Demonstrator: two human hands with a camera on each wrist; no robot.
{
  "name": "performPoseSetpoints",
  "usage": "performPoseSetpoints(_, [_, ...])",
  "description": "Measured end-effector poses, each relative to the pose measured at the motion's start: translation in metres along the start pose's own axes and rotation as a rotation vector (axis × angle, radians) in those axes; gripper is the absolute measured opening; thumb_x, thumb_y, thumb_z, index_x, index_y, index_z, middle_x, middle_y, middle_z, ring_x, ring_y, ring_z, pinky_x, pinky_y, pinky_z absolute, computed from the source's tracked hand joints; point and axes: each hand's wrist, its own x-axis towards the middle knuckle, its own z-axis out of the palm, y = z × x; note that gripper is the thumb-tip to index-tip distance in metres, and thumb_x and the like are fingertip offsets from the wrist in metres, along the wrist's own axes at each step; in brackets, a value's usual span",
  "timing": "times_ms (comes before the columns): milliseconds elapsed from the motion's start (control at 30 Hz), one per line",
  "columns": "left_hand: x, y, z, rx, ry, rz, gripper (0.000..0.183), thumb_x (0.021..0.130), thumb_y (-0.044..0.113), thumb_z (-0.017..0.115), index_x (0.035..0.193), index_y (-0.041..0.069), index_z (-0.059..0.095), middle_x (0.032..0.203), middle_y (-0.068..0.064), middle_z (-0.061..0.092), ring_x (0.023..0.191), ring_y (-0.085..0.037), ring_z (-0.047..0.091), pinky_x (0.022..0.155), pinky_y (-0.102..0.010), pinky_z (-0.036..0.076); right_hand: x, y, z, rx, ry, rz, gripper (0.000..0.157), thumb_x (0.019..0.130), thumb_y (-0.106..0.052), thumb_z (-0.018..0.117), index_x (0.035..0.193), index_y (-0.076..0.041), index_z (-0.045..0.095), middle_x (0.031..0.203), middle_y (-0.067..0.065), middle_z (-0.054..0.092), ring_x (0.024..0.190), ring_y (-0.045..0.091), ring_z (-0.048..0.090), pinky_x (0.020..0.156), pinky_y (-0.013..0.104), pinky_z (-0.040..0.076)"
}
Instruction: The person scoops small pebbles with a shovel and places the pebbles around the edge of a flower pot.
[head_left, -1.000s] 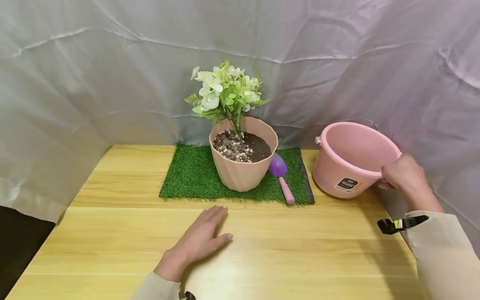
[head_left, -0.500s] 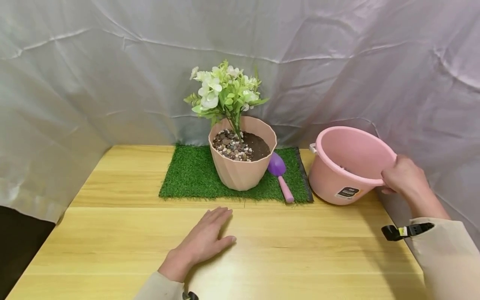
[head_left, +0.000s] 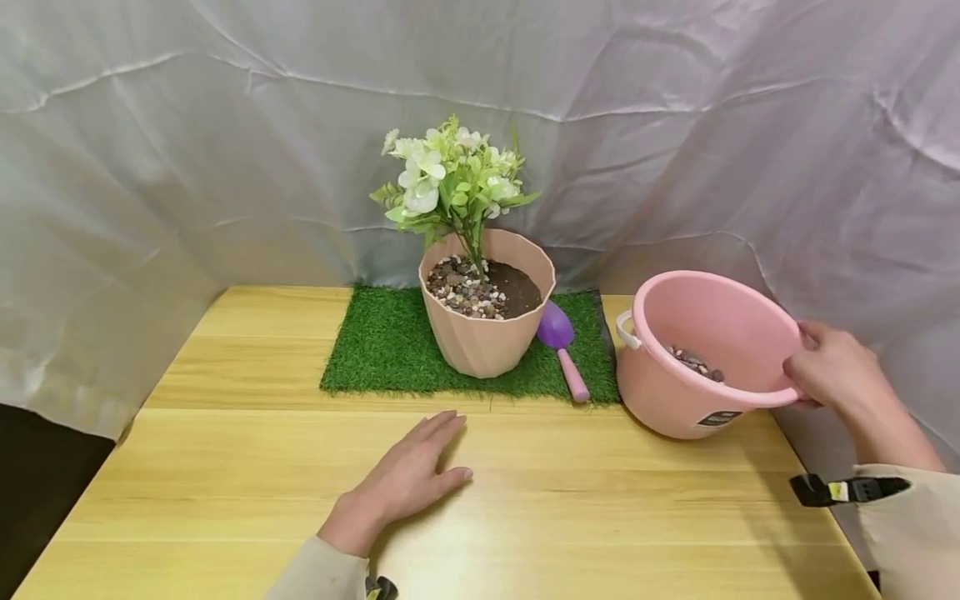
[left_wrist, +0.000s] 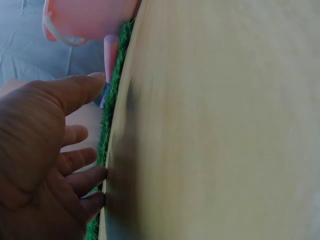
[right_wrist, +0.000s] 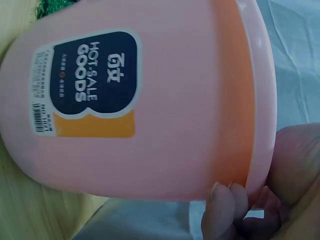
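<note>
Silvery-grey cloth (head_left: 300, 167) hangs in creases behind a light wooden bench (head_left: 540, 508), where a person in beige sleeves (head_left: 911, 525) grips a pink bucket (head_left: 660, 404) at the right-hand end. Fingers (right_wrist: 219, 212) of the right hand (head_left: 836, 371) are clamped on the bucket's rim; the vessel tilts, its mouth leaning toward that hand, with small stones (head_left: 696, 363) inside and a white handle (head_left: 627, 331) at its left side. A dark label (right_wrist: 95, 75) on the wall reads "HOT-SALE GOODS." Palm down at the front of the bench, the left hand (head_left: 405, 479) has its fingers extended and thumb apart; whether it touches the wood cannot be told. Farther back, a ridged peach pot (head_left: 480, 346) stands upright on a green turf mat (head_left: 382, 350), bearing white flowers (head_left: 422, 179) above dark soil (head_left: 519, 292) partly covered by mixed pebbles (head_left: 465, 290). Between pot and bucket, a purple-and-pink trowel (head_left: 563, 357) lies on the mat.
</note>
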Motion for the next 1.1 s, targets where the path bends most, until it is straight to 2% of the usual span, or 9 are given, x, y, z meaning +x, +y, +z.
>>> performPoseSetpoints(200, [0.002, -0.001, -0.001, -0.012, 0.006, -0.004, 0.081, 0.099, 0.047, 0.069, 0.164, 0.01, 0.038, 0.171, -0.013, 0.034, 0.156, -0.035, 0.036, 0.129, -0.054, 0.03, -0.01, 0.004, -0.005, -0.058, -0.01, -0.015, 0.073, 0.088, -0.007, 0.054, 0.156, 0.012, 0.032, 0.114, 0.045, 0.057, 0.06, 0.024, 0.064, 0.049, 0.037, 0.057])
performPoseSetpoints(367, [0.002, -0.001, -0.002, -0.012, 0.006, -0.017, 0.081, 0.099, 0.047, 0.069, 0.164, 0.01, 0.038, 0.171, -0.013, 0.035, 0.156, -0.034, 0.036, 0.129, -0.054, 0.03, -0.014, 0.003, -0.004, -0.043, -0.068, -0.031, 0.077, 0.087, -0.006, 0.056, 0.159, 0.009, 0.032, 0.102, 0.037, 0.064, 0.06, 0.025, 0.062, 0.047, 0.038, 0.054])
performPoseSetpoints(600, [-0.001, -0.002, -0.002, -0.019, 0.006, -0.025, 0.08, 0.099, 0.046, 0.069, 0.164, 0.01, 0.038, 0.171, -0.013, 0.035, 0.156, -0.034, 0.037, 0.129, -0.054, 0.03, -0.02, 0.004, -0.005, -0.041, -0.133, -0.136, 0.076, 0.087, -0.002, 0.059, 0.159, 0.007, 0.036, 0.109, 0.036, 0.065, 0.067, 0.021, 0.063, 0.05, 0.036, 0.055])
performPoseSetpoints(700, [-0.002, -0.003, -0.002, -0.019, 0.008, -0.026, 0.08, 0.099, 0.046, 0.069, 0.164, 0.01, 0.038, 0.17, -0.013, 0.036, 0.156, -0.034, 0.037, 0.129, -0.054, 0.031, -0.024, 0.001, -0.005, -0.031, -0.18, -0.187, 0.076, 0.087, -0.003, 0.063, 0.159, 0.003, 0.039, 0.104, 0.026, 0.071, 0.07, 0.018, 0.064, 0.053, 0.033, 0.055])
performPoseSetpoints(867, [-0.004, -0.004, -0.003, -0.013, 0.011, -0.035, 0.081, 0.099, 0.046, 0.069, 0.164, 0.009, 0.038, 0.17, -0.013, 0.037, 0.155, -0.034, 0.038, 0.129, -0.053, 0.031, -0.032, -0.01, 0.002, -0.005, -0.228, -0.265, 0.076, 0.089, -0.005, 0.069, 0.16, -0.003, 0.042, 0.097, 0.01, 0.071, 0.074, 0.01, 0.062, 0.06, 0.026, 0.053])
performPoseSetpoints(1100, [-0.006, -0.006, -0.007, -0.011, 0.016, -0.059, 0.08, 0.099, 0.048, 0.068, 0.163, 0.009, 0.04, 0.168, -0.011, 0.04, 0.155, -0.034, 0.039, 0.129, -0.054, 0.031, -0.047, -0.036, 0.019, 0.004, -0.249, -0.339, 0.074, 0.092, -0.009, 0.071, 0.162, -0.014, 0.045, 0.09, 0.005, 0.065, 0.075, 0.01, 0.058, 0.06, 0.026, 0.051])
